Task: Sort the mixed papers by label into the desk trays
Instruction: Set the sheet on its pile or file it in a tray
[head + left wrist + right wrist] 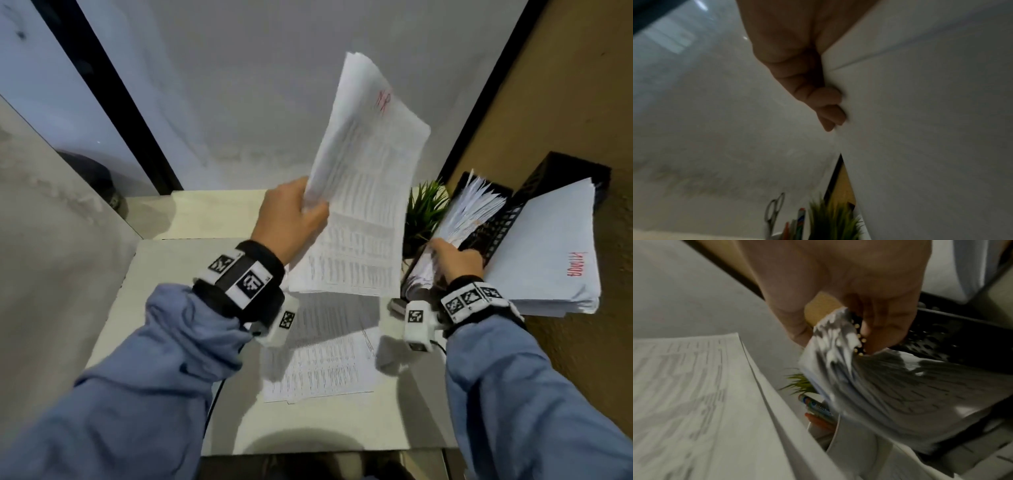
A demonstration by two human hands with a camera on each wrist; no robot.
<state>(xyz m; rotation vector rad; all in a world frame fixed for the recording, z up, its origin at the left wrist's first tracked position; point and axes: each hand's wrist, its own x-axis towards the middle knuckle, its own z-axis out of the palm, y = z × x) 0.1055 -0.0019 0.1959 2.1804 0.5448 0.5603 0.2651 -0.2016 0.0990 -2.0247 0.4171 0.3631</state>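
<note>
A thick sheaf of printed papers is held up at centre frame in the head view, pinched at its left edge by the left hand, thumb on the printed face and fingers curled behind it, as the left wrist view shows. A red label sits near its top right corner; it is too blurred to be read. The sheaf is judged light but floppy: it bows above the grip, and the loose sheets could fan or slide, so a firm pinch low on one long edge with support underneath is advised. At centre right, the right hand is curled on the near edge of a fanned stack sitting in a black mesh tray; the grip seen in the right wrist view is a pinch on the sheet corners. Thin single edges are likely to crease, so several sheets should be taken together. At far right, a squared pile with a red label lies on a second black tray. More unsorted sheets lie flat on the desk at lower centre. A small green plant stands between the held sheaf and the tray and could be snagged.
</note>
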